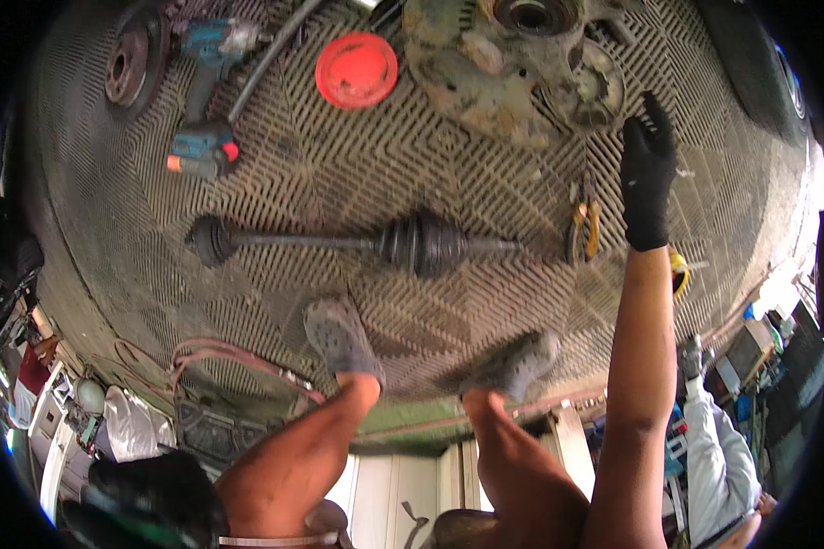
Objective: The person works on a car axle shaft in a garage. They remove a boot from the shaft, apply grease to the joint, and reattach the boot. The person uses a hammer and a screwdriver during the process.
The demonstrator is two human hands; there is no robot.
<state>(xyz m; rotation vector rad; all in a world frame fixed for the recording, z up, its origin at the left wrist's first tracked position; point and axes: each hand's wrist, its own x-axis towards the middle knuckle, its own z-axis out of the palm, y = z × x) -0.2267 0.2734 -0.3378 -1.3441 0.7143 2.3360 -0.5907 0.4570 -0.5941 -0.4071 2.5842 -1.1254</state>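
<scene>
My right hand (648, 178), in a black glove, reaches forward at the right with its fingers stretched out and nothing visible in them. Its fingertips are beside a large rusty metal car part (485, 87) with a round hub bore. Pliers (584, 224) with yellow-orange handles lie just left of that wrist. A drive shaft (421, 243) with black ribbed boots rests across the floor mat in front of my feet. At the lower left, my black-gloved left hand (156, 499) is beside my left leg; blur and shadow hide its fingers.
A teal cordless impact wrench (206, 96), a metal bar (270, 59), a brake disc (135, 64) and a red round dish (357, 71) lie farther off. A yellow tape roll (678, 272) is by my right forearm. Another person's pale sleeve (719, 448) shows at right. A hose (238, 357) runs behind my feet.
</scene>
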